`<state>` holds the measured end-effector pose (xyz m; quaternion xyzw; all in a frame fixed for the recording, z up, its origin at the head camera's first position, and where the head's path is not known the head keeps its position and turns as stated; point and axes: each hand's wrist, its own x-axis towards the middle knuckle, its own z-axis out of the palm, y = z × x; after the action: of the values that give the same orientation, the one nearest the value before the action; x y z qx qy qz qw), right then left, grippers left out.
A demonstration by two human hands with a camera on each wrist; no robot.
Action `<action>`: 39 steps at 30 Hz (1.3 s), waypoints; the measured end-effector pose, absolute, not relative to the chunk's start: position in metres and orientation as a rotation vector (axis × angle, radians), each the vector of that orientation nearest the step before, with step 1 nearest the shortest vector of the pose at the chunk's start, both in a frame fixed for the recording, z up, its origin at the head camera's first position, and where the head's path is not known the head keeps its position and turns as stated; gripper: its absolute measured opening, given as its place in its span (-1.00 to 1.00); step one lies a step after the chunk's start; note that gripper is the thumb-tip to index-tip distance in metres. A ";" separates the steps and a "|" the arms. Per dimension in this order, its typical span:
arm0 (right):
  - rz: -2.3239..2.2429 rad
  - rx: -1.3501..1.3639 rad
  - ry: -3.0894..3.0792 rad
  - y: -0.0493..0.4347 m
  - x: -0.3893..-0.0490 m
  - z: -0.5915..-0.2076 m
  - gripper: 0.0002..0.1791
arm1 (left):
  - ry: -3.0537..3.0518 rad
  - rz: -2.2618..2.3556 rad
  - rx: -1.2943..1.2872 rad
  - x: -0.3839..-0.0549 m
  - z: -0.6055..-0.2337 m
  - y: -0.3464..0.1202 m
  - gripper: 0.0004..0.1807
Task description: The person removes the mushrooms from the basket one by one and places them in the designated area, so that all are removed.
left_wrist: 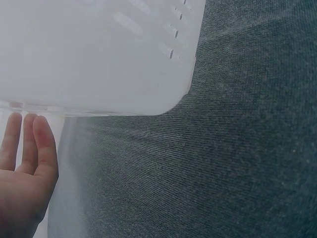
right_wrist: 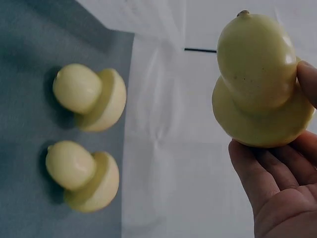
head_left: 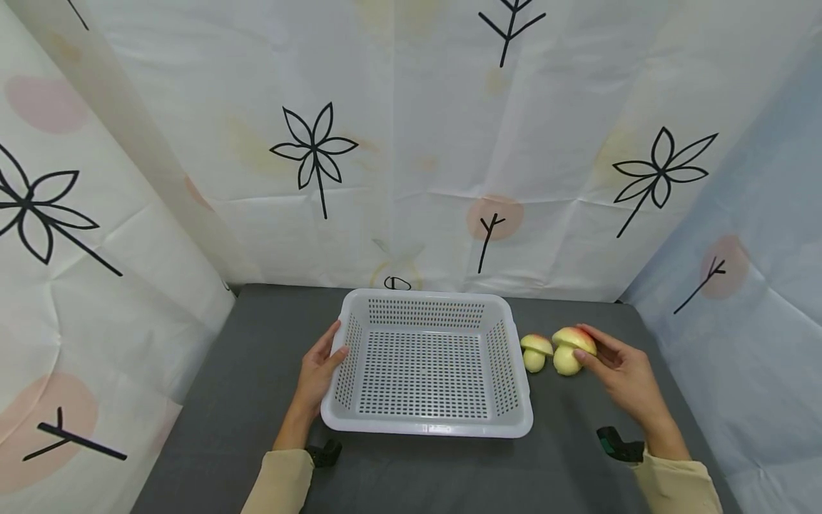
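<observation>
A white perforated plastic basket (head_left: 424, 422) is in front of me, its inside showing only mesh. My left hand (head_left: 324, 364) grips its left rim, thumb on top and fingers outside; the left wrist view shows those fingers (left_wrist: 44, 144) against the basket's edge. To the right of the basket, my right hand (head_left: 619, 368) holds a toy mushroom (right_wrist: 257, 59), pale yellow-green with a reddish cap top, between thumb and fingers. Two similar mushrooms, one upper (right_wrist: 79, 89) and one lower (right_wrist: 74, 166), lie on the table in the right wrist view. One such mushroom (head_left: 534, 353) shows in the head view by the basket.
The table has a dark grey cloth (head_left: 270, 321). White printed sheets (head_left: 411, 143) rise along its back, left and right sides. A dark wrist device (head_left: 619, 444) is strapped at the right wrist, another (head_left: 324, 453) at the left.
</observation>
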<state>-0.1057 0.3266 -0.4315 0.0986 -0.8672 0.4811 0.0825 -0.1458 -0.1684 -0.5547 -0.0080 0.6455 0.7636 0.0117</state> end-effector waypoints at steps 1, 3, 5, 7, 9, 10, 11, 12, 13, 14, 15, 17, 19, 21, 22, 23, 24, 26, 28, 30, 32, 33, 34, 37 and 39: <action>1.427 0.279 -2.596 0.330 -0.106 -0.433 -0.42 | 2.015 2.380 -0.024 -0.146 -0.555 -0.169 -0.30; 1.411 0.250 -2.605 0.336 -0.107 -0.436 -0.41 | 2.017 2.378 -0.022 -0.146 -0.555 -0.169 -0.30; 1.388 0.211 -2.615 0.342 -0.108 -0.439 -0.39 | 2.021 2.377 -0.023 -0.146 -0.555 -0.169 -0.30; 1.370 0.169 -2.625 0.349 -0.109 -0.442 -0.37 | 2.025 2.375 -0.027 -0.146 -0.555 -0.168 -0.30; 1.350 0.126 -2.631 0.356 -0.111 -0.445 -0.36 | 2.029 2.374 -0.032 -0.146 -0.555 -0.168 -0.31; 1.348 0.106 -2.634 0.359 -0.112 -0.447 -0.35 | 2.032 2.373 -0.034 -0.146 -0.555 -0.168 -0.31; 1.341 0.085 -2.639 0.363 -0.113 -0.449 -0.33 | 2.034 2.371 -0.035 -0.145 -0.554 -0.168 -0.31; 1.337 0.066 -2.642 0.366 -0.115 -0.451 -0.33 | 2.039 2.366 -0.036 -0.145 -0.554 -0.168 -0.31; 1.334 0.048 -2.642 0.369 -0.116 -0.453 -0.32 | 2.038 2.368 -0.038 -0.145 -0.554 -0.168 -0.31; 1.328 0.034 -2.645 0.373 -0.118 -0.455 -0.31 | 2.039 2.369 -0.040 -0.145 -0.554 -0.168 -0.31; 1.324 0.017 -2.647 0.376 -0.119 -0.457 -0.31 | 2.041 2.368 -0.043 -0.145 -0.554 -0.168 -0.31; 1.316 -0.017 -2.655 0.383 -0.121 -0.461 -0.30 | 2.043 2.368 -0.037 -0.145 -0.553 -0.168 -0.31; 1.309 -0.045 -2.660 0.388 -0.122 -0.464 -0.30 | 2.035 2.375 -0.030 -0.145 -0.554 -0.168 -0.31; 1.291 -0.073 -2.672 0.393 -0.122 -0.467 -0.29 | 2.031 2.378 -0.018 -0.145 -0.554 -0.168 -0.31; 1.286 -0.083 -2.677 0.395 -0.122 -0.468 -0.29 | 2.028 2.379 -0.011 -0.145 -0.555 -0.168 -0.31; 1.278 -0.099 -2.681 0.397 -0.122 -0.470 -0.29 | 2.026 2.380 -0.004 -0.145 -0.555 -0.168 -0.30; 1.271 -0.106 -2.681 0.399 -0.122 -0.471 -0.29 | 2.028 2.381 0.001 -0.146 -0.555 -0.168 -0.30; 1.266 -0.132 -2.683 0.402 -0.122 -0.475 -0.30 | 2.031 2.381 0.006 -0.146 -0.556 -0.168 -0.30; 1.271 -0.164 -2.685 0.406 -0.122 -0.479 -0.29 | 2.035 2.379 0.011 -0.146 -0.556 -0.169 -0.30; 1.275 -0.193 -2.688 0.410 -0.122 -0.483 -0.29 | 2.030 2.384 0.015 -0.146 -0.556 -0.168 -0.29; 1.275 -0.220 -2.704 0.413 -0.123 -0.486 -0.27 | 2.024 2.386 0.017 -0.146 -0.556 -0.168 -0.29; 1.269 -0.229 -2.716 0.415 -0.123 -0.488 -0.26 | 2.023 2.388 0.015 -0.146 -0.556 -0.168 -0.29; 1.264 -0.235 -2.723 0.417 -0.124 -0.489 -0.26 | 2.026 2.385 0.013 -0.146 -0.556 -0.169 -0.30; 1.212 -0.241 -2.754 0.421 -0.127 -0.495 -0.26 | 2.034 2.377 0.003 -0.146 -0.556 -0.169 -0.30; 1.161 -0.236 -2.771 0.424 -0.129 -0.499 -0.27 | 2.037 2.370 -0.005 -0.146 -0.556 -0.169 -0.30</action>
<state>-0.1291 0.4245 -0.4993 -0.0781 -0.9176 0.3845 0.0637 -0.1457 -0.1687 -0.5556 -0.0016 0.6518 0.7583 0.0079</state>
